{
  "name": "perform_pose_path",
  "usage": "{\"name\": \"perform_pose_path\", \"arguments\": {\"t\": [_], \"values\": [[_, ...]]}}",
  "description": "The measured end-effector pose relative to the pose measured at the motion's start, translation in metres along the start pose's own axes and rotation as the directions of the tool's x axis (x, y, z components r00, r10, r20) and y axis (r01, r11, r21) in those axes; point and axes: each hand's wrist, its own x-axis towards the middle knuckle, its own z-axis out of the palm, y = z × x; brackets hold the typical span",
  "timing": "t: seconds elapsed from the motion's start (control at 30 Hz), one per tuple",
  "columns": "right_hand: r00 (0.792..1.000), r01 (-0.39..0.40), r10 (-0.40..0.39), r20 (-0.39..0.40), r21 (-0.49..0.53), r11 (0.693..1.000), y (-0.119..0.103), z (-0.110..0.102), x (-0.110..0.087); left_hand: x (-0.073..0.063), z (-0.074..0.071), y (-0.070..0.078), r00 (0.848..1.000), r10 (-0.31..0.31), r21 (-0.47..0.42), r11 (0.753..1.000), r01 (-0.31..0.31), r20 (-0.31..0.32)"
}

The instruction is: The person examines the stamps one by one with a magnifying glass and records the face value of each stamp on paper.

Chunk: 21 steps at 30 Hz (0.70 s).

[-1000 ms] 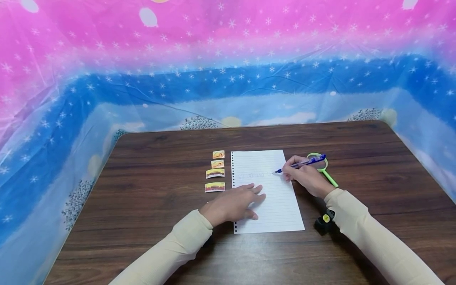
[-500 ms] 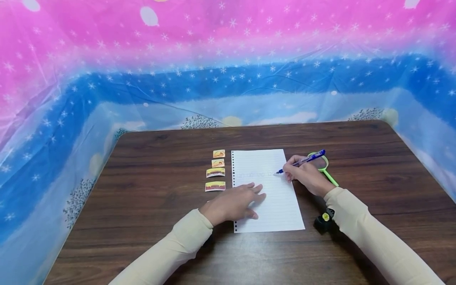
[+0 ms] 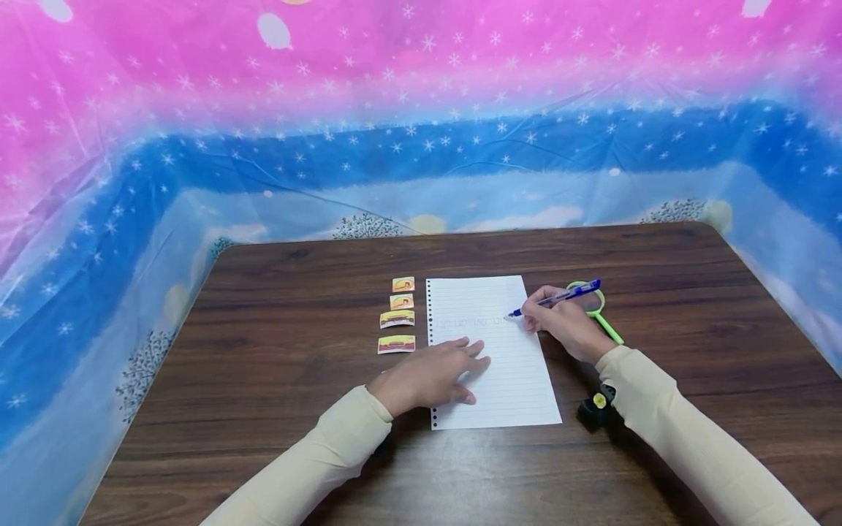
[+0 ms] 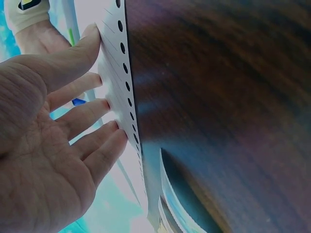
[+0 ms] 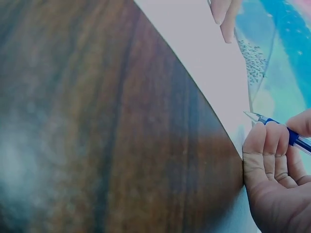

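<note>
A lined sheet of paper (image 3: 500,394) with punched holes down its left edge lies on the table. Across its upper part runs a row of faint handwritten figures (image 3: 470,322). My left hand (image 3: 434,374) rests on the sheet with fingers spread; in the left wrist view its fingertips (image 4: 116,133) press near the holes. At the sheet's right edge, my right hand (image 3: 562,321) grips a blue pen (image 3: 559,298), its tip at the end of the written row. The right wrist view shows the pen (image 5: 266,120) between thumb and curled fingers.
Several small printed cards (image 3: 397,344) stand in a column left of the paper. A green-rimmed magnifying glass (image 3: 609,327) lies behind the right hand, partly hidden by it. The brown wooden table (image 3: 289,351) is surrounded by a patterned cloth (image 3: 421,153).
The pen tip has made small movements near the right end of the row, and more figures show there now. The left hand has stayed in place.
</note>
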Motion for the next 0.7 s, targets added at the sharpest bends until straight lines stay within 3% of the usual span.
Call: {"name": "perform_pose_path", "arguments": {"t": [0.3, 0.47, 0.7], "values": [[0.998, -0.047, 0.051, -0.024, 0.137, 0.989, 0.0, -0.012, -0.002, 0.001, 0.002, 0.0, 1.0, -0.006, -0.058, 0.998, 0.005, -0.019], [0.999, 0.041, -0.037, -0.03, 0.155, 0.987, -0.002, -0.019, -0.006, 0.001, -0.002, 0.0, 0.996, 0.005, -0.111, 0.994, -0.014, -0.085], [0.982, 0.172, -0.153, -0.112, 0.192, 0.966, -0.006, -0.025, -0.014, -0.006, -0.023, -0.01, 0.975, -0.029, -0.241, 0.97, -0.025, -0.219]]}}
